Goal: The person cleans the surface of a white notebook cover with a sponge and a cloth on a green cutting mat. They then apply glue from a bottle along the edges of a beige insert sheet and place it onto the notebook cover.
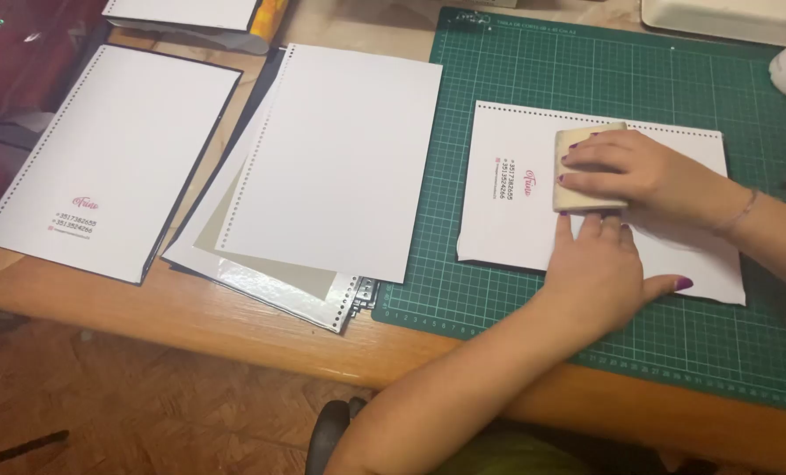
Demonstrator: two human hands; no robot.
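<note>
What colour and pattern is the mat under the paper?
Green with a pale grid, in the head view: mat.

left hand (597, 268): purple-painted nails, bare forearm, no sleeve | right hand (635, 171): purple nails, thin bracelet (745, 211) at wrist, no sleeve
</note>
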